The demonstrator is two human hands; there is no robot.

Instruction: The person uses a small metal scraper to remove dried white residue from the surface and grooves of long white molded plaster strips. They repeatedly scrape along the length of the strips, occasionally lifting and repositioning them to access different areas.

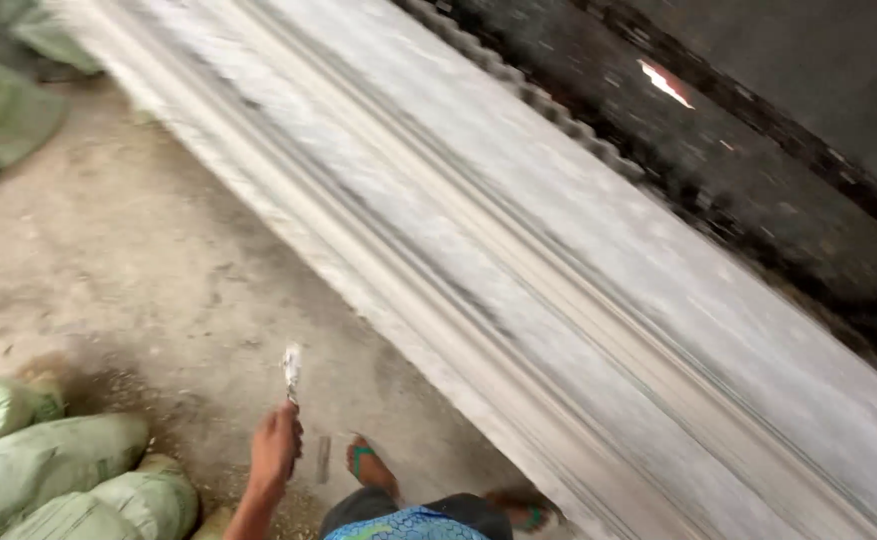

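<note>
Grey moulded slab (558,250), one; green sacks (48,470), three nearby; left hand (276,445) grip clenched around one brush (291,372).

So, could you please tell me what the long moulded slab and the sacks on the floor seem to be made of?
Long moulded slab: probably plaster or cement, matt grey-white with dark streaks along stepped ridges. Sacks: apparently woven plastic, pale green with a faint sheen and creases.

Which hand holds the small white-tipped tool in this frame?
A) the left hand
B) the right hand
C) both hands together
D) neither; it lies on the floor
A: the left hand is closed round the handle of the tool, whose whitish tip points up above the dirt floor, beside the long grey slab. No right hand is in view.
</note>
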